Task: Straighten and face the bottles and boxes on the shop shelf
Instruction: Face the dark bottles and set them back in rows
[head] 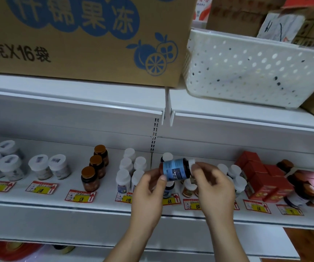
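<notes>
The left hand (150, 186) is pinching the base of a bottle (175, 170) while the right hand (212, 183) is gripping its white cap; both are holding it sideways, lifted above the shelf (103, 202) near the front edge, mid-shelf. The step looks like checking or turning one bottle for facing. Next it probably needs standing upright, blue label outward, in the gap behind the price tag (171, 200). The bottle is dark with a blue label.
</notes>
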Motion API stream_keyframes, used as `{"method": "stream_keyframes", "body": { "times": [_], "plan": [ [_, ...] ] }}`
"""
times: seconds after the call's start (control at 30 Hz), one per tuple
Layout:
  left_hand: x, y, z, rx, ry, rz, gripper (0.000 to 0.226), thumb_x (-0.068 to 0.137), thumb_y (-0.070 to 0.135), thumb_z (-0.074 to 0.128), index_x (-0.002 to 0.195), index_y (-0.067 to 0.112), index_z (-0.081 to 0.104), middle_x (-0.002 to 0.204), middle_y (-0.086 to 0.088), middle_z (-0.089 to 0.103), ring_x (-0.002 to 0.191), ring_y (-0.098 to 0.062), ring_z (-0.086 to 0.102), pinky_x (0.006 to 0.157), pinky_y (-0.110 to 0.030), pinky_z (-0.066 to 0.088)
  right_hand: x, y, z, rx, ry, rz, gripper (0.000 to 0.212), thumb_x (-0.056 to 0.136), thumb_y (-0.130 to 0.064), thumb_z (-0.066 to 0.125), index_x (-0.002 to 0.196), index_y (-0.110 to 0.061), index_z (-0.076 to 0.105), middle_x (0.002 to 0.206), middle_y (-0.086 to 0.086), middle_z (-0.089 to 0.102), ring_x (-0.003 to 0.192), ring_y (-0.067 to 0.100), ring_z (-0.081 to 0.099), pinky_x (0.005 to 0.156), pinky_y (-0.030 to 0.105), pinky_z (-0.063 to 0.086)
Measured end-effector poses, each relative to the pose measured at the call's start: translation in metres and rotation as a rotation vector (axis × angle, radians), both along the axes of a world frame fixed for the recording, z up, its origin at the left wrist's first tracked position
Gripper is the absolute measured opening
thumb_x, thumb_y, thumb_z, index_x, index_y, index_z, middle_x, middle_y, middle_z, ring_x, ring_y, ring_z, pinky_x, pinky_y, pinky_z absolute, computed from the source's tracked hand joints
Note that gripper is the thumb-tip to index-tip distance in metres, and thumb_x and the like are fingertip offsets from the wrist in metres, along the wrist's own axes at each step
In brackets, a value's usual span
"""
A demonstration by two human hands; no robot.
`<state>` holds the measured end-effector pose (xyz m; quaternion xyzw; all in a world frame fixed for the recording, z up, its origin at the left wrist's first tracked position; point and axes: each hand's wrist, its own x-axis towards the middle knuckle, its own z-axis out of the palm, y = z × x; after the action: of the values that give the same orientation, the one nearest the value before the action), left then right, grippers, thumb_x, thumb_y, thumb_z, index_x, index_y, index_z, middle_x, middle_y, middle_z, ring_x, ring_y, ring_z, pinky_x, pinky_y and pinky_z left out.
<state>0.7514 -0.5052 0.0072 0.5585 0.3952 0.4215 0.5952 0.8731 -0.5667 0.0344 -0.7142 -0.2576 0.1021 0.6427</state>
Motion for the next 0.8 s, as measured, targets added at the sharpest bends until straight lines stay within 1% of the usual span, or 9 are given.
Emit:
{"method": "stream_keyframes", "body": {
  "times": [0.1,0.27,0.37,0.43,0.5,0.57,0.67,0.73,0.8],
  "plan": [
    [0.001,-0.013,0.004,-0.066,-0.111,0.020,0.021,0.096,0.011,0.063,0.115,0.019,0.067,0.103,0.013,0.075,0.098,-0.003,0.070,0.083,-0.018,0.056,-0.007,-0.009,0.004,0.054,0.043,-0.003,0.009,0.089,-0.018,0.072,0.088,-0.026,0.076,0.080,-0.008,0.075,0.077,0.009,0.071,0.065,0.020,0.056],
    [-0.001,-0.023,0.010,-0.055,-0.173,0.080,0.018,0.092,0.014,0.068,0.108,0.021,0.071,0.098,0.017,0.076,0.093,0.003,0.070,0.073,-0.008,0.051,-0.013,-0.017,0.012,0.137,0.082,-0.006,0.014,0.090,-0.016,0.070,0.086,-0.029,0.074,0.078,-0.010,0.074,0.071,0.004,0.068,0.059,0.015,0.053],
    [-0.004,-0.022,0.010,-0.056,-0.194,0.102,0.019,0.090,0.015,0.071,0.108,0.020,0.073,0.099,0.012,0.077,0.095,0.001,0.070,0.074,-0.009,0.052,-0.018,-0.019,0.012,0.160,0.092,0.030,0.017,0.091,-0.016,0.068,0.090,-0.032,0.074,0.085,-0.009,0.075,0.078,0.006,0.070,0.066,0.016,0.054],
    [-0.005,-0.022,0.009,-0.060,-0.208,0.109,0.019,0.088,0.018,0.072,0.107,0.018,0.073,0.099,0.009,0.077,0.095,-0.003,0.071,0.076,-0.012,0.053,-0.022,-0.021,0.009,0.164,0.099,0.074,0.021,0.092,-0.013,0.068,0.101,-0.031,0.073,0.096,-0.007,0.075,0.090,0.006,0.071,0.073,0.016,0.055],
    [-0.006,-0.024,0.010,-0.052,-0.219,0.111,0.023,0.084,0.025,0.071,0.106,0.017,0.073,0.099,0.007,0.077,0.094,-0.006,0.072,0.076,-0.014,0.053,-0.026,-0.022,0.008,0.183,0.104,0.102,0.026,0.092,-0.007,0.067,0.109,-0.027,0.071,0.105,-0.006,0.075,0.097,0.004,0.070,0.076,0.015,0.054],
    [-0.007,-0.028,0.013,-0.044,-0.235,0.114,0.028,0.082,0.030,0.068,0.106,0.016,0.071,0.099,0.008,0.076,0.093,-0.006,0.071,0.076,-0.014,0.053,-0.030,-0.023,0.008,0.213,0.115,0.105,0.028,0.091,-0.005,0.067,0.109,-0.026,0.071,0.106,-0.006,0.075,0.100,0.005,0.070,0.077,0.015,0.055],
    [-0.011,-0.031,0.013,0.001,-0.244,0.095,0.023,0.089,0.019,0.067,0.112,0.019,0.067,0.106,0.012,0.074,0.100,-0.003,0.069,0.080,-0.013,0.052,-0.034,-0.021,0.009,0.244,0.130,0.088,0.023,0.088,-0.009,0.070,0.105,-0.026,0.072,0.102,-0.007,0.076,0.095,0.010,0.072,0.075,0.017,0.056],
    [-0.014,-0.032,0.014,0.046,-0.239,0.095,0.026,0.092,0.009,0.065,0.114,0.021,0.065,0.111,0.010,0.072,0.106,-0.002,0.066,0.081,-0.011,0.051,-0.038,-0.018,0.008,0.245,0.134,0.071,0.019,0.087,-0.015,0.071,0.103,-0.026,0.073,0.100,-0.006,0.076,0.094,0.013,0.073,0.074,0.018,0.056],
    [-0.017,-0.031,0.014,0.065,-0.265,0.109,0.026,0.093,0.004,0.063,0.114,0.020,0.065,0.119,0.007,0.070,0.110,-0.002,0.065,0.082,-0.010,0.050,-0.043,-0.016,0.007,0.247,0.131,0.068,0.018,0.086,-0.022,0.070,0.103,-0.026,0.073,0.102,-0.006,0.075,0.095,0.014,0.073,0.076,0.020,0.058]
  ]
}}
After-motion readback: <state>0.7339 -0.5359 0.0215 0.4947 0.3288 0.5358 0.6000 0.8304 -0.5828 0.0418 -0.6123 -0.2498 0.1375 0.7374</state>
